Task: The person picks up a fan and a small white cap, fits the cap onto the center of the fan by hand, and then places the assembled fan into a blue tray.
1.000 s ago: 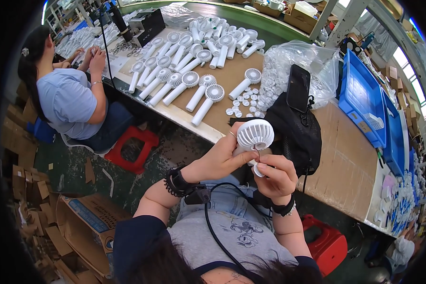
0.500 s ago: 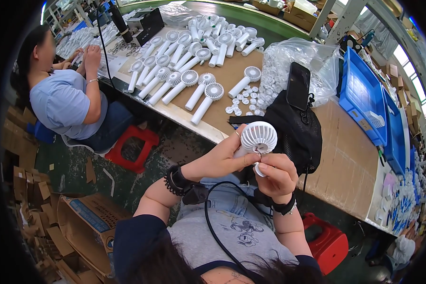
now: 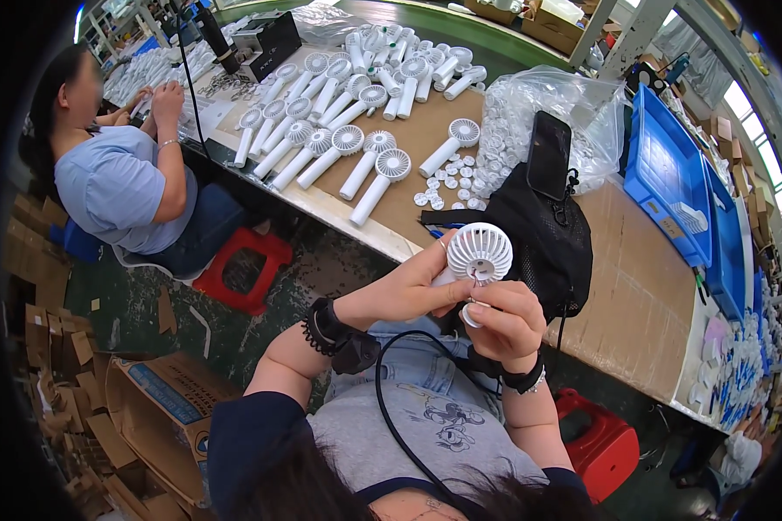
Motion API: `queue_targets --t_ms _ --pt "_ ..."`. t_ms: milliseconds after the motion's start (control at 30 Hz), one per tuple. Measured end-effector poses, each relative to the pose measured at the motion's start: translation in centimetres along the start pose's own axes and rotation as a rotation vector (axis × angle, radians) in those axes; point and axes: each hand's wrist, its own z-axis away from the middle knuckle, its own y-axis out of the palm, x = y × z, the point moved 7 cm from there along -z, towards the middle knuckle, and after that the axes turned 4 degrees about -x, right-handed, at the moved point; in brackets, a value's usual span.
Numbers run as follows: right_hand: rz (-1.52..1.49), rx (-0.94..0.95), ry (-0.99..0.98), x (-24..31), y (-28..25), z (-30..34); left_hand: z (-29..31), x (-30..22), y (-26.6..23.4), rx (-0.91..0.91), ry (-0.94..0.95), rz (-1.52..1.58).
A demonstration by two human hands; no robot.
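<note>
A white handheld fan (image 3: 493,241) is gripped in my left hand (image 3: 413,286), its round slatted head tipped up toward me. Thin wires (image 3: 475,276) show at the middle of the head. My right hand (image 3: 514,319) pinches a small white round cap (image 3: 471,316) just below the head, its fingertips close to my left thumb. On the table lie rows of white handheld fans (image 3: 372,198), and by them loose white round caps (image 3: 450,184). Pliers with blue handles (image 3: 443,226) lie partly hidden behind the fan head.
A clear plastic bag of round caps (image 3: 517,130) stands beside a black bag (image 3: 539,239) with a phone (image 3: 549,154) on it. Blue trays (image 3: 660,178) lie along the right. At the left sits a co-worker (image 3: 122,187). Red stools (image 3: 250,260) and a carton (image 3: 161,425) stand on the floor.
The fan head has shifted slightly right and turned a little more face-up. My right fingers have moved a little, and the cap has dropped slightly away from the head.
</note>
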Motion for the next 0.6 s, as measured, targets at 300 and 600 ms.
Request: queue_targets --t_ms 300,600 --pt "-0.070 0.024 0.083 -0.4 -0.2 -0.1 -0.2 -0.4 -0.2 -0.076 0.202 -0.223" --pt "-0.006 -0.033 0.105 -0.3 -0.4 -0.2 0.1 -1.4 0.2 -0.075 0.198 -0.178"
